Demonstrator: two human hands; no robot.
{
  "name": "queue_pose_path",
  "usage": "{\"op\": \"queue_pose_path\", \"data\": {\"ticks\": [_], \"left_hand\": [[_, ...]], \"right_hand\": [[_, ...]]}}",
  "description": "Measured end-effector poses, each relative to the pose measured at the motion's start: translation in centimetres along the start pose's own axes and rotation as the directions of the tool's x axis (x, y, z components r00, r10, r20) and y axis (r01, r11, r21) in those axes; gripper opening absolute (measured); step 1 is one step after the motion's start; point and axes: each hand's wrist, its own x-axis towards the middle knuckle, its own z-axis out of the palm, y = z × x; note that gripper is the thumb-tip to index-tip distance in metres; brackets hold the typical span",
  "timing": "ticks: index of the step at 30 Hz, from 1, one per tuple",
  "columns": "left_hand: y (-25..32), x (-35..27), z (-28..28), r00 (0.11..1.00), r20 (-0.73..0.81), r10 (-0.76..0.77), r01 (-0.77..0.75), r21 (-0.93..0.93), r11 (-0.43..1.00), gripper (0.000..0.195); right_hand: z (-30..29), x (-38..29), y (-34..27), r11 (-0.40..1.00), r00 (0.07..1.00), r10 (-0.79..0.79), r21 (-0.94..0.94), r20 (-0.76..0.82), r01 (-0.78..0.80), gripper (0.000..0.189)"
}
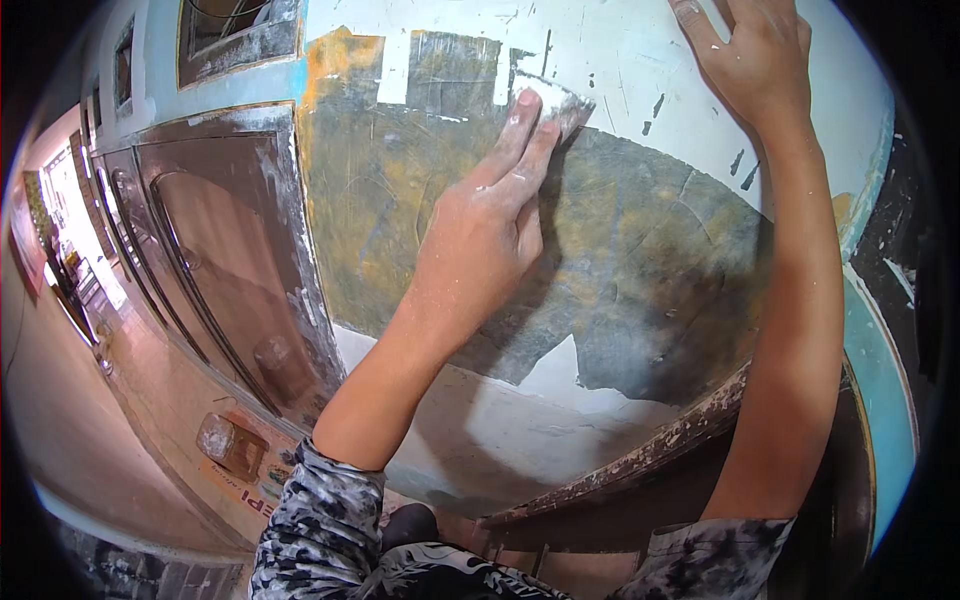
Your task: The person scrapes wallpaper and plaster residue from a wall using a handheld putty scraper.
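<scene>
My left hand (487, 202) is dusted with white and holds a putty scraper blade (555, 97), two fingers pressed on its white-smeared face. The blade lies on the wall, at the border between a white layer and a bare grey-green and ochre patch (465, 172). White strips and dark scratch marks show near that border. At the upper right, my right hand (765, 60) rests on the white part of the wall (615, 45), fingers spread; its fingertips are cut off by the top of the picture, and no tool shows in it.
Left of the patch stands a brown wooden door (217, 202) with a white-smeared frame. A white-crusted container (217, 439) sits low at the left on a printed sheet (232, 480). A chipped wooden ledge (637, 457) runs below the wall. A passage leads to a bright opening at the far left.
</scene>
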Motion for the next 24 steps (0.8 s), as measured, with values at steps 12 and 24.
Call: {"op": "queue_pose_path", "data": {"ticks": [12,24], "left_hand": [[-0.2,-3.9,1.0,1.0,-0.025,0.016,-0.016,0.014,1.0,0.07],[0.9,-3.6,1.1,0.993,0.119,-0.028,0.014,0.116,0.993,0.078]], "right_hand": [[0.4,-0.2,0.5,1.0,0.999,-0.016,0.012,-0.031,0.017,0.037],[0.2,-0.2,0.4,1.0,1.0,0.006,0.021,-0.015,-0.005,0.038]]}}
